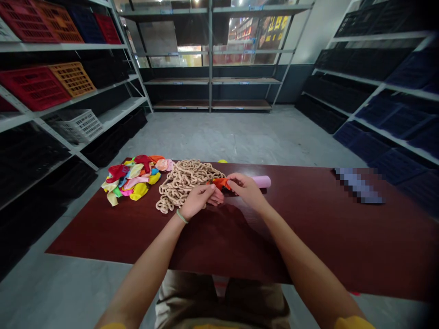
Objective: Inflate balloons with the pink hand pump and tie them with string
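Smooth grey flooring (236, 137) stretched away beyond a long, dark red-brown, glossy counter (308, 233), with storage on three sides. At twelve o'clock stood a grey metal rack (210, 59) with wooden-looking shelves, and behind its upper levels, glass showed lights and yellow lettering. White metal shelving (61, 47) filled ten o'clock, and a second pale-framed shelving unit (381, 87) stood at two o'clock.

Slatted plastic containers lined both sides. On the left were a wide red crate (34, 87), an orange-yellow crate (73, 78) just beside it, a navy crate (87, 20) above and a white crate (82, 125) below; black ones sat lower. On the right were black crates (363, 61) and dark blue crates (391, 114). Their contents could not be made out.

On the counter, both hands were pinched on a limp, bright orange, rubbery piece (221, 183), the left hand (199, 201) at its nine o'clock end, the right hand (247, 189) at three. Just past the left hand, at eleven o'clock, lay a heap of beige, looped, rope-like chain (187, 180); farther out at ten, a multicoloured pile of limp, balloon-like pieces (132, 178). A smooth lilac cylinder (263, 182) rested behind the right hand, at one o'clock, and well apart, at three, lay a flat, dark, pixelated object (360, 186).
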Available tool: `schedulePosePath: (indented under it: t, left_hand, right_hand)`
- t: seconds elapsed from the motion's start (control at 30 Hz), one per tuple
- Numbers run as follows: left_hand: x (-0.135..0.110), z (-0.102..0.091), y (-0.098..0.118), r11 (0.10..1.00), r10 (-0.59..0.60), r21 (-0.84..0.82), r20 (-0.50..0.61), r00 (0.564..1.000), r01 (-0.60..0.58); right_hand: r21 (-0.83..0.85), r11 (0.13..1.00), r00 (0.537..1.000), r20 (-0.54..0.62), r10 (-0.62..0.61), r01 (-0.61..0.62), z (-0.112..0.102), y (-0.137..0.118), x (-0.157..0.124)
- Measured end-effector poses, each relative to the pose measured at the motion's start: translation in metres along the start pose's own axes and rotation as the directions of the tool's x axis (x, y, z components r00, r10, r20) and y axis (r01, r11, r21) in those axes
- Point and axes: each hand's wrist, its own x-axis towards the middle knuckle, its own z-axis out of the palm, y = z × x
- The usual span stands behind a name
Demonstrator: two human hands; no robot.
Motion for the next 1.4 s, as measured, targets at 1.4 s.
schedulePosePath:
  t: [1.4]
  left_hand:
    - [0.007, -0.062, 0.017, 0.778, 0.076, -0.391, -0.718, 0.691, -0.492]
  right_hand:
    - [-0.945, 0.273, 0.971, 0.129, -0.202, 0.182, -0.056, 0.02, -0.001]
